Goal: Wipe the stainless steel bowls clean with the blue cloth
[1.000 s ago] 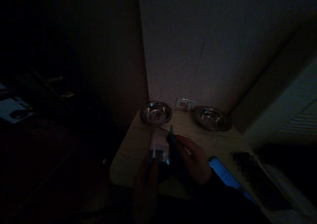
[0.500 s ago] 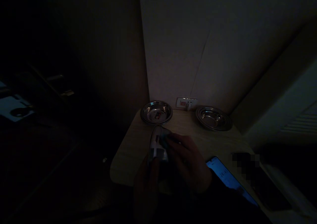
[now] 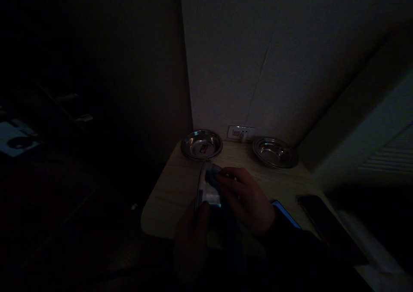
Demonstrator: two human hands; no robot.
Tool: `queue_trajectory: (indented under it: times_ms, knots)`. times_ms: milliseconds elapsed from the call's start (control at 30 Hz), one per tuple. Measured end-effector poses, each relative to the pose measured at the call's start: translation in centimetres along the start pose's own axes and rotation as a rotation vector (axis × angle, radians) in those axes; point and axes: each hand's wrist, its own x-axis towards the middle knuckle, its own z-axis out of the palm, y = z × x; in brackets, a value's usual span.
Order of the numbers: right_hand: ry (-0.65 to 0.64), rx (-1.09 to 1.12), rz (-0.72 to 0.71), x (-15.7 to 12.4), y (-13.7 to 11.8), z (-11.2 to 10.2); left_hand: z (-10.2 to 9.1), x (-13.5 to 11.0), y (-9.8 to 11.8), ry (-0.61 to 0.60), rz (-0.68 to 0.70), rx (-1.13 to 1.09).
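The room is very dim. My left hand (image 3: pixel 192 232) grips a steel plate (image 3: pixel 206 189) tilted on edge above a light wooden table (image 3: pixel 171 197). My right hand (image 3: pixel 247 197) is closed on a bluish cloth (image 3: pixel 211 176) and presses it against the plate's inner face. The cloth hangs down below my right hand between my wrists.
Two more steel plates lie flat at the back of the table, the left plate (image 3: pixel 201 144) and the right plate (image 3: pixel 275 152). A wall socket (image 3: pixel 240 133) sits between them. A lit phone (image 3: pixel 285 212) and a dark flat object (image 3: pixel 325 225) lie at the right.
My right hand with the cloth has slid up along the plate's face toward its far rim. The view has shifted slightly, and my arm now covers more of the phone.
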Motion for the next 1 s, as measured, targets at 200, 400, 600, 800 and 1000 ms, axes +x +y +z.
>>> queue_trajectory:
  times_ms: [200, 400, 600, 800, 1000]
  knots:
    - [-0.028, -0.042, 0.017, -0.3, -0.3, -0.2, 0.3, -0.1, 0.6, 0.008, 0.007, 0.012]
    - [-0.016, -0.044, -0.009, -0.2, -0.2, -0.3, 0.2, 0.2, 0.5, 0.008, 0.009, -0.004]
    - [-0.041, -0.138, -0.055, -0.9, -0.7, -0.3, 0.4, 0.2, 0.3, -0.014, 0.023, 0.000]
    - [-0.078, -0.233, -0.128, -0.3, -1.0, -0.4, 0.2, 0.3, 0.3, -0.013, 0.042, 0.017]
    - [-0.153, -0.363, -0.170, 0.3, -1.3, -1.2, 0.2, 0.1, 0.1, -0.030, 0.091, 0.057]
